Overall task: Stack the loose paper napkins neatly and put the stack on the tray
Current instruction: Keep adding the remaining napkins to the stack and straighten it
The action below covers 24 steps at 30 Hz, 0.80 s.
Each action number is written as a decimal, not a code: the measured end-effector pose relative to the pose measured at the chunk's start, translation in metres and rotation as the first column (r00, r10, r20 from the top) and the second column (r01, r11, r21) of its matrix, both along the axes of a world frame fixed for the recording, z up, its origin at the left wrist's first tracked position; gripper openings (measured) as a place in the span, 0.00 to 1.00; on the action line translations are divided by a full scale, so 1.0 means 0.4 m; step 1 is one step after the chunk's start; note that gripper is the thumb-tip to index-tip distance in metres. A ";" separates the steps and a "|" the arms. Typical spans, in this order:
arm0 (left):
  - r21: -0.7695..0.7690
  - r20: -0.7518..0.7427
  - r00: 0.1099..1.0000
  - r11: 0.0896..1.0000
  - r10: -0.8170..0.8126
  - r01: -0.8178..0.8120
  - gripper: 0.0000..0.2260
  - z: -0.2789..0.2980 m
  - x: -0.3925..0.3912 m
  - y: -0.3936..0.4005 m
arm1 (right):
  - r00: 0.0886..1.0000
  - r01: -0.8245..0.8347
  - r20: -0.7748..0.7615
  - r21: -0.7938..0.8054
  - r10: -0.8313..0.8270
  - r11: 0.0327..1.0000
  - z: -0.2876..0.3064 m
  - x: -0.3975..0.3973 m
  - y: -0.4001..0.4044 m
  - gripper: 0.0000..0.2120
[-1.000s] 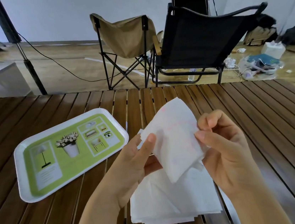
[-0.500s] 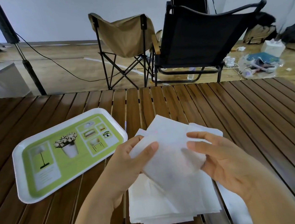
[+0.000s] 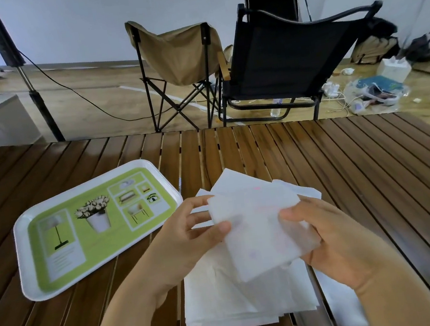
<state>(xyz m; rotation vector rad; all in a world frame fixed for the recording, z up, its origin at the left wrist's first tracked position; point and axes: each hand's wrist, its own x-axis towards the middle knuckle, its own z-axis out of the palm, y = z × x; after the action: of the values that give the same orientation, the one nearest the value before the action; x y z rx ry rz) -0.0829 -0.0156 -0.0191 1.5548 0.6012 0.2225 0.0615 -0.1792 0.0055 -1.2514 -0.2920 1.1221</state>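
A white paper napkin (image 3: 259, 227) is held flat between both hands just above a pile of white napkins (image 3: 241, 295) on the slatted wooden table. My left hand (image 3: 188, 242) pinches its left edge with the thumb on top. My right hand (image 3: 334, 240) grips its right edge. More loose napkins (image 3: 241, 184) poke out beyond the held one, and another napkin (image 3: 340, 307) lies under my right wrist. The green and white tray (image 3: 26, 267) sits to the left with nothing on it.
The wooden slat table (image 3: 372, 170) stretches to the right and far side. Beyond its far edge stand a tan folding chair (image 3: 176, 56) and a black chair (image 3: 287, 53). A white bin (image 3: 0, 118) and a stand pole (image 3: 34, 87) are on the floor at left.
The held napkin has come down from upright to nearly flat over the pile. Both hands lowered with it, and my right hand shifted its grip to the napkin's right edge.
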 end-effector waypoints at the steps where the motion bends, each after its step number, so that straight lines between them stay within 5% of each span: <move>1: -0.020 0.011 1.000 1.000 -0.010 0.010 0.27 -0.003 -0.002 0.003 | 0.999 0.021 -0.034 0.014 -0.020 1.000 0.001 -0.001 0.002 0.24; 14: 0.174 0.065 0.972 0.962 -0.226 0.212 0.29 0.006 -0.003 -0.003 | 0.955 -0.043 -0.283 0.164 0.089 0.986 0.002 0.011 -0.008 0.30; 17: 0.150 0.114 0.969 0.968 -0.218 0.200 0.25 0.013 -0.005 -0.006 | 0.955 0.046 -0.295 0.112 -0.011 0.993 0.021 -0.002 -0.003 0.04; 21: 0.139 0.153 0.975 0.981 -0.160 0.139 0.19 0.022 -0.003 -0.010 | 0.951 0.114 -0.295 0.061 -0.092 0.992 0.017 0.000 -0.006 0.04; 24: 0.099 0.201 0.978 0.994 -0.059 0.040 0.21 0.035 0.002 -0.020 | 0.938 0.044 -0.346 0.053 -0.023 0.998 -0.008 0.013 -0.007 0.22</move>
<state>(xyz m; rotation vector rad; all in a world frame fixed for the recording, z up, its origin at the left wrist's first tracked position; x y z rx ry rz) -0.0821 -0.0234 -0.0052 1.6125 0.3951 0.3717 0.0666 -0.1820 0.0022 -0.9801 -0.0381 1.2706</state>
